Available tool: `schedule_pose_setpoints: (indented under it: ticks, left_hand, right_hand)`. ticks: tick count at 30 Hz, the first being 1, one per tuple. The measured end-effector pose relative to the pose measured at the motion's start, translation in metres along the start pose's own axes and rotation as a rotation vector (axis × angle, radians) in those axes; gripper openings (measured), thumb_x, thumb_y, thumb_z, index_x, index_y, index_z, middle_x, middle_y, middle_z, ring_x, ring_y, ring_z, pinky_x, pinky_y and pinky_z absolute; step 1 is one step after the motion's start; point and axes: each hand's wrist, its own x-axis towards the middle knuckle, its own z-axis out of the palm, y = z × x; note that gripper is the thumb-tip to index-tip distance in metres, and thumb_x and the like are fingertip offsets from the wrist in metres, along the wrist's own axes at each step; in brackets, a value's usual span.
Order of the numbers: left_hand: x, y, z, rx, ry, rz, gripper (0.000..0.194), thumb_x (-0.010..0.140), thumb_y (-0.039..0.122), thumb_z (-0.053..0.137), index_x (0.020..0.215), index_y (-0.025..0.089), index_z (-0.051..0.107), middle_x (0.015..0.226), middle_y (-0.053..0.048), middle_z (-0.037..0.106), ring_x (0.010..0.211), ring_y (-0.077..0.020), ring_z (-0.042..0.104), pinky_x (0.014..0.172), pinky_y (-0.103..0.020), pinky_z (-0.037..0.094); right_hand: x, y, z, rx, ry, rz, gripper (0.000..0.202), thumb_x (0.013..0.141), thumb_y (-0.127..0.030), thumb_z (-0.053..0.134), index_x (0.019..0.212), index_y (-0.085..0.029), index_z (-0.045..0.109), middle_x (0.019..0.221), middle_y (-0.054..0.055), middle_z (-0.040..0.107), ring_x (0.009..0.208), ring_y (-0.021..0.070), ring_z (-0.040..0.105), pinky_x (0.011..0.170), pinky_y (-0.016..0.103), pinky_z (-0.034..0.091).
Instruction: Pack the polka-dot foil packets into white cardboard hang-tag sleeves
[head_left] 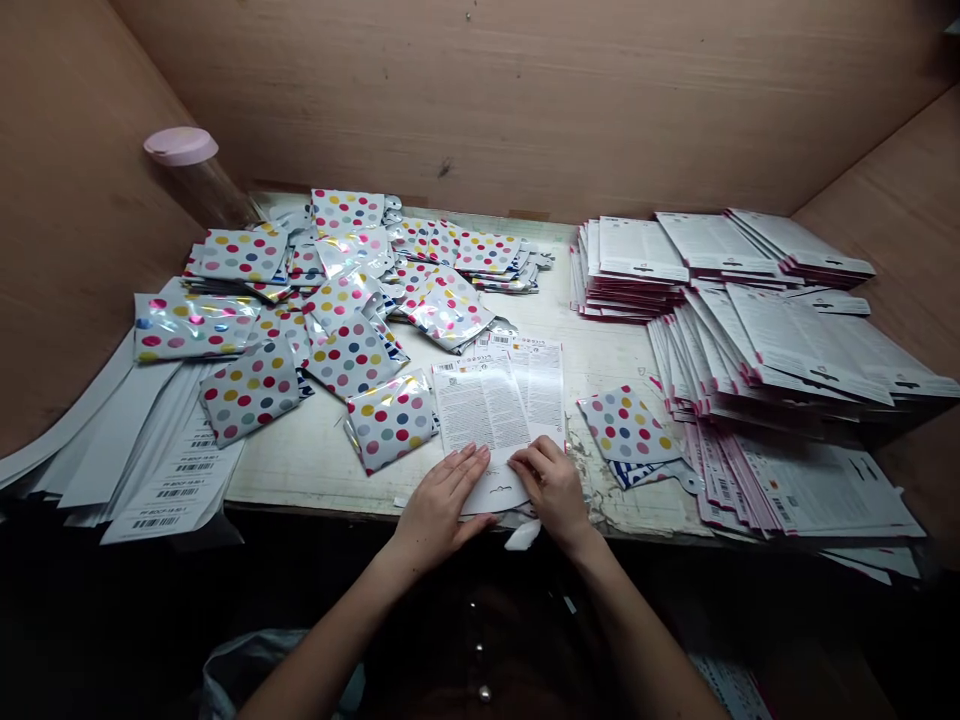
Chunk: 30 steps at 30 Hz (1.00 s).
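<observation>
A white printed packet (484,410) with a hanger slot lies at the table's front edge, overlapping another printed packet (546,385). My left hand (442,497) rests flat on the lower left of the top packet, fingers stretched out. On its lower right, the fingers of my right hand (551,490) are bent and pressed together against the surface; whatever they pinch is hidden. Below them a small white scrap (523,535) hangs at the edge. A folded polka-dot foil piece (626,425) lies to the right, and another polka-dot foil piece (394,420) to the left.
Many folded polka-dot foil pieces (349,355) are heaped at the left. Stacks of printed packets (810,345) fill the right side. Barcode label sheets (176,490) overhang the front left edge. A pink-lidded bottle (199,180) leans at the back left, by wooden partitions (525,110).
</observation>
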Motion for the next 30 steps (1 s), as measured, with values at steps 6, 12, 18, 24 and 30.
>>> schedule_pose_setpoints:
  ticks: [6, 12, 18, 24, 30]
  left_hand:
    - [0.001, 0.0, 0.002, 0.02, 0.027, -0.019, 0.072, 0.086, 0.043, 0.061, 0.149, 0.025, 0.03, 0.148, -0.009, 0.045, 0.138, -0.0311, 0.038, 0.112, -0.053, 0.031]
    - [0.0, -0.001, 0.002, -0.022, 0.039, -0.019, 0.072, 0.084, 0.044, 0.063, 0.148, 0.026, 0.033, 0.147, -0.009, 0.046, 0.137, -0.0311, 0.038, 0.113, -0.053, 0.03]
    - [0.0, 0.0, 0.003, 0.055, 0.023, 0.0, 0.073, 0.086, 0.044, 0.06, 0.149, 0.024, 0.029, 0.148, -0.01, 0.045, 0.138, -0.0303, 0.037, 0.113, -0.052, 0.03]
    - [-0.003, -0.004, 0.002, -0.052, 0.089, 0.042, 0.058, 0.083, 0.039, 0.066, 0.137, 0.027, 0.05, 0.144, -0.01, 0.049, 0.134, -0.0313, 0.043, 0.112, -0.054, 0.032]
    - [-0.009, 0.003, 0.003, -0.034, 0.199, 0.026, 0.015, 0.088, 0.027, 0.06, 0.098, 0.028, 0.072, 0.093, -0.005, 0.073, 0.097, -0.0254, 0.064, 0.09, -0.045, 0.049]
  right_hand:
    - [0.0, -0.003, 0.002, -0.198, -0.019, -0.029, 0.018, 0.095, -0.024, 0.05, 0.081, -0.021, 0.06, 0.081, 0.003, 0.06, 0.082, 0.0202, 0.05, 0.081, 0.037, 0.033]
    - [0.003, -0.006, 0.007, -0.307, -0.041, -0.062, 0.019, 0.097, -0.021, 0.044, 0.082, -0.018, 0.056, 0.085, 0.005, 0.06, 0.084, 0.0208, 0.05, 0.081, 0.037, 0.03]
    - [-0.004, -0.011, 0.004, -0.313, -0.102, -0.106, 0.013, 0.095, -0.016, 0.045, 0.086, -0.017, 0.054, 0.088, 0.007, 0.059, 0.086, 0.0211, 0.052, 0.08, 0.038, 0.031]
    - [-0.043, -0.033, -0.049, -0.055, -0.644, -0.285, 0.014, 0.09, -0.012, 0.051, 0.079, -0.021, 0.055, 0.081, 0.001, 0.059, 0.076, 0.017, 0.054, 0.072, 0.03, 0.042]
    - [-0.018, -0.017, -0.048, -0.003, -0.323, -0.216, 0.01, 0.09, -0.022, 0.059, 0.1, -0.022, 0.062, 0.099, 0.007, 0.06, 0.096, 0.023, 0.052, 0.085, 0.039, 0.045]
